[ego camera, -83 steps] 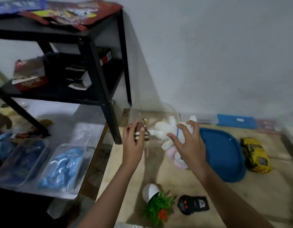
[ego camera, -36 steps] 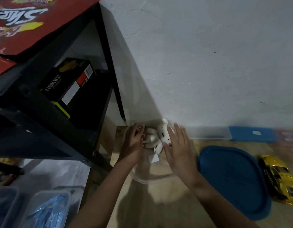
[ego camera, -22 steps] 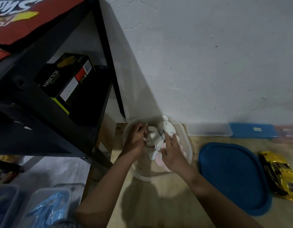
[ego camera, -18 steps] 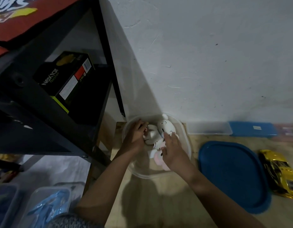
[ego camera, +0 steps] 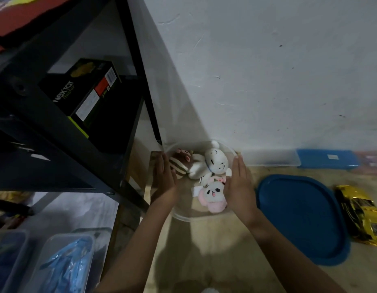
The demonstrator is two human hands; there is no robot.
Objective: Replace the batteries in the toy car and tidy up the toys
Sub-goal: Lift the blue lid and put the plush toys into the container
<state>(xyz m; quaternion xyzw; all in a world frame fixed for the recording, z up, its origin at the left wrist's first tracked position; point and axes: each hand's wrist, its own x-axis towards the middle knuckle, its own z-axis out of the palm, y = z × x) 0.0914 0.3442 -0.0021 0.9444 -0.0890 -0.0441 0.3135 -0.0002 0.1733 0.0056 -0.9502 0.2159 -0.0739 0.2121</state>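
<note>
1. Clear tub [ego camera: 184, 218]: round, transparent and open-topped. It stands on the wooden tabletop [ego camera: 215, 250] at its far left corner, close against the white wall [ego camera: 267, 70].
2. Contents of the tub: a white plush [ego camera: 215, 162] lies at the far side, face up. A pink plush [ego camera: 213, 196] lies nearer you, touching it. A brown-and-cream striped plush [ego camera: 179, 169] lies on the left, partly behind your fingers.
3. Your left hand [ego camera: 165, 176]: fingers straight and together, palm laid flat against the tub's left wall. It grips nothing.
4. Your right hand [ego camera: 239, 185]: likewise flat, fingers extended, set against the tub's right wall opposite the left hand. Nothing is pinched or curled round.
5. Blue lid [ego camera: 299, 218]: lying flat on the tabletop just right of the tub, not on it.
6. Yellow toy car [ego camera: 360, 216]: on the tabletop at the far right, just beyond the lid and well apart from both your hands.
7. Along the wall, right of the tub: a shallow clear box [ego camera: 270, 158], and beside it a flat blue box [ego camera: 329, 160].
8. Black shelf [ego camera: 62, 132]: stands left of the table. A black carton [ego camera: 84, 96] lettered "nextar" sits on one tier, and a red packet [ego camera: 14, 15] lies on top.
9. Near left, below the shelf: clear trays [ego camera: 65, 265] holding something blue; you cannot tell what it is.
</note>
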